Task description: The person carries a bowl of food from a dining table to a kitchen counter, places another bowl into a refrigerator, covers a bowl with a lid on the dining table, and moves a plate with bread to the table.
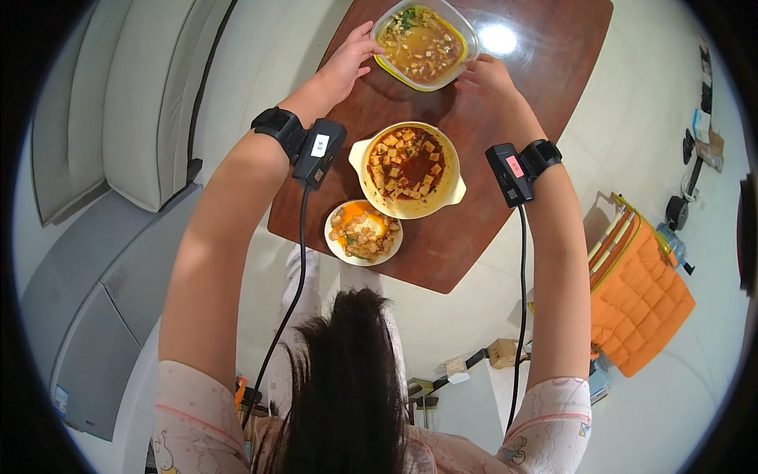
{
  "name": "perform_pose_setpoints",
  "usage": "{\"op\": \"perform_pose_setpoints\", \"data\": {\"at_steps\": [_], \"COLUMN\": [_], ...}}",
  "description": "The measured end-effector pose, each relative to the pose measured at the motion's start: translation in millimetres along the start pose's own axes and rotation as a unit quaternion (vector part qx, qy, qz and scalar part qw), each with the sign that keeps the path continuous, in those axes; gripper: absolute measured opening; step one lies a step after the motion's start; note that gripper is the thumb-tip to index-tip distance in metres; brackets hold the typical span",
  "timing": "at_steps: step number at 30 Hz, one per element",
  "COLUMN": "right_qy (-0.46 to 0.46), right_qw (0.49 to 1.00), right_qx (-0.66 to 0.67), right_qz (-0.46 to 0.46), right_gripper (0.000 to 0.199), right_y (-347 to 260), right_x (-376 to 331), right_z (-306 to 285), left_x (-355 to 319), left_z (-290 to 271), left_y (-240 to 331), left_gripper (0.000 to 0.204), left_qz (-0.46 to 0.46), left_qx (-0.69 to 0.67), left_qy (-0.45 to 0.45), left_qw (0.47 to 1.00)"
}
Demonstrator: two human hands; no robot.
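Note:
A rectangular plastic food container with a yellow-green band holds a brownish dish with pale pieces and some greens. It rests at the far side of the wooden table. My left hand is at its left edge, fingers stretched and apart, the tips against the rim. On the opposite edge my right hand has its fingers spread beside the container; some are partly hidden. Nearer me is a cream two-handled pot of tofu cubes in red sauce. Touching it at the lower left sits a small white plate with a fried egg and diced food.
The brown table has a shiny top. To the right stands a folded chair with an orange quilted cushion. A pale sofa and a grey cabinet line the left. Cables hang from the black devices on both wrists.

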State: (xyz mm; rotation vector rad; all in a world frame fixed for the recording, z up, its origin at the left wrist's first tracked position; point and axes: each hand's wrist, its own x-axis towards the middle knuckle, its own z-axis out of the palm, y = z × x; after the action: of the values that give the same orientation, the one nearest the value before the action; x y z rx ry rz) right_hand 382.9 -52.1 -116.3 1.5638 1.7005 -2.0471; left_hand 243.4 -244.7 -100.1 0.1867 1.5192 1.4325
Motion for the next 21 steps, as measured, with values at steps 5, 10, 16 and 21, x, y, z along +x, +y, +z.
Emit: {"op": "perform_pose_setpoints", "data": {"at_steps": [5, 10, 16, 21], "right_qy": [0.007, -0.001, -0.008, -0.059], "right_qw": [1.0, 0.998, 0.997, 0.994], "right_qx": [-0.005, -0.064, -0.073, -0.089], "right_qz": [-0.009, 0.016, 0.02, 0.013], "right_gripper": [0.024, 0.025, 0.033, 0.035], "right_y": [-2, 14, 25, 34], "right_x": [-1, -12, -54, -61], "right_z": [10, 29, 71, 102], "left_x": [-8, -29, -61, -92], "left_z": [-4, -27, -65, -84], "left_y": [-1, -3, -19, -17], "left_gripper": [0.078, 0.078, 0.066, 0.069], "left_qz": [-0.004, -0.034, -0.086, -0.117], "left_qx": [-0.045, -0.037, 0.006, 0.044], "left_qy": [0.052, 0.066, 0.086, 0.082], "left_qw": [0.998, 0.997, 0.993, 0.989]}}
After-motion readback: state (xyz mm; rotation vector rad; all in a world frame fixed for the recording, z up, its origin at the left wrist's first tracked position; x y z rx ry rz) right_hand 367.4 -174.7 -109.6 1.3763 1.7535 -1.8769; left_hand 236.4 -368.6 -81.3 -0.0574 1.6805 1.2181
